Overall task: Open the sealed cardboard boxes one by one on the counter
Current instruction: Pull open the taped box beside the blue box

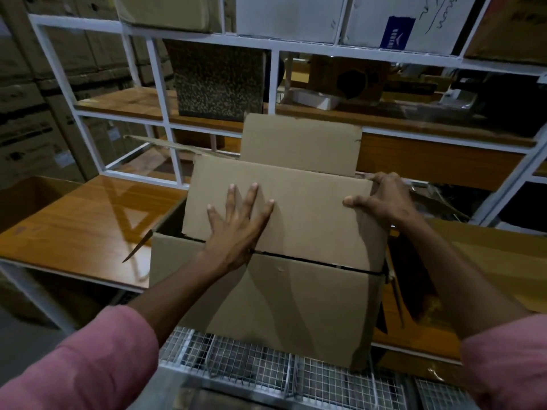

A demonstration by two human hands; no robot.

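Wooden counter amid stockroom shelving

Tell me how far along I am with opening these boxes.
Done: the cardboard box in front is unsealed, its far flap upright. In hand: your left hand lies flat on the near flap while your right hand grips its corner. Left: any other sealed boxes; none are clearly visible on the counter.

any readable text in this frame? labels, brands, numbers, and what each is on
Nothing legible.
Blue label on the white box, top shelf: white logo and print, too blurred to read.
Handwritten scrawl on that box: illegible.
Stacked cartons at left: dark print, blurred.
Cardboard box under the left hand and right hand: no print visible.
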